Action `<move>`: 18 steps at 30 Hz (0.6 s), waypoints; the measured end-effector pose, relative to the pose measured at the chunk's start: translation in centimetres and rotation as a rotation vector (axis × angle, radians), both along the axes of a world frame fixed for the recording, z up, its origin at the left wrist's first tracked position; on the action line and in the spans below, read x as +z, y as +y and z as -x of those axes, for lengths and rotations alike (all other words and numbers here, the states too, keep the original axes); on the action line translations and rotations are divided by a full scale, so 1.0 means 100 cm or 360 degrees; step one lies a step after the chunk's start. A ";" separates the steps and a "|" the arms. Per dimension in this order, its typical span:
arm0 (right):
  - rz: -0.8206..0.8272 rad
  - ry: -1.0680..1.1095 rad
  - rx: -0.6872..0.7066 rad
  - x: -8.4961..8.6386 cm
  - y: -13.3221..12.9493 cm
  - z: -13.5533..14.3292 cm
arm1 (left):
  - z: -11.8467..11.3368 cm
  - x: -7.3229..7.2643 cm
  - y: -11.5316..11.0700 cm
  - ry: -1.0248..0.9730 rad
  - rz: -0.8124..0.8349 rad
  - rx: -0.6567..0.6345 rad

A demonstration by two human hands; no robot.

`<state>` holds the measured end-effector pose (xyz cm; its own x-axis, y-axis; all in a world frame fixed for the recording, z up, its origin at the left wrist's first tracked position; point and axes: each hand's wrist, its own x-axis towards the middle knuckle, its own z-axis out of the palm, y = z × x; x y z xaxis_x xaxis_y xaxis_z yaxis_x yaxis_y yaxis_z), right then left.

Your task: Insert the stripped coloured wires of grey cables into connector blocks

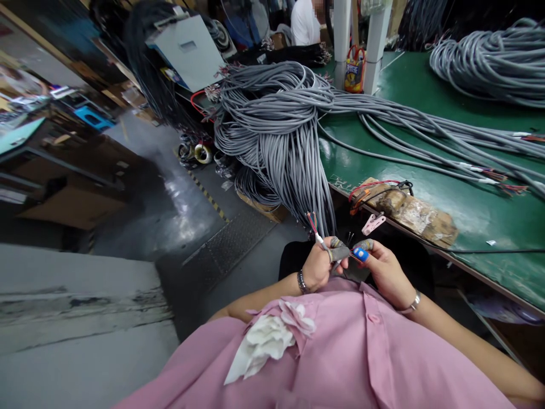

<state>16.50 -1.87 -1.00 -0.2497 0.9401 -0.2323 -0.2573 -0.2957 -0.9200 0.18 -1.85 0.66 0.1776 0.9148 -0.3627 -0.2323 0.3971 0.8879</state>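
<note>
The left hand is closed around a grey cable, whose white-sleeved end shows red and green wires splayed upward, in front of the lap. The right hand, just beside it, is nearly closed, thumb and forefinger pinching thin wires between the two hands; its thumb wears a blue wrap.

Around them, from the left: a blue stool, then a pale box leaning beside dark cables. A large grey cable bundle drapes over the end of the green table, its lower loops hanging beyond the left hand. A person in a white top is in the background. Next come a red and yellow bag, a pink clip at the table edge near the right hand, a tape-wrapped block, loose cable ends and, at far right, a grey coil.
</note>
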 end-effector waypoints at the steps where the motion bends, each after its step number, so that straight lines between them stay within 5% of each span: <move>1: 0.0029 0.0037 0.0022 -0.001 0.000 -0.001 | 0.001 0.000 0.000 -0.0010 -0.0006 -0.0013; 7: 0.0186 0.0245 0.0152 0.001 0.007 -0.011 | 0.003 -0.003 -0.001 0.0060 0.0016 -0.0183; 18: -0.0059 -0.0246 0.0258 0.012 0.015 -0.010 | 0.002 -0.013 0.002 0.0253 -0.0004 -0.0577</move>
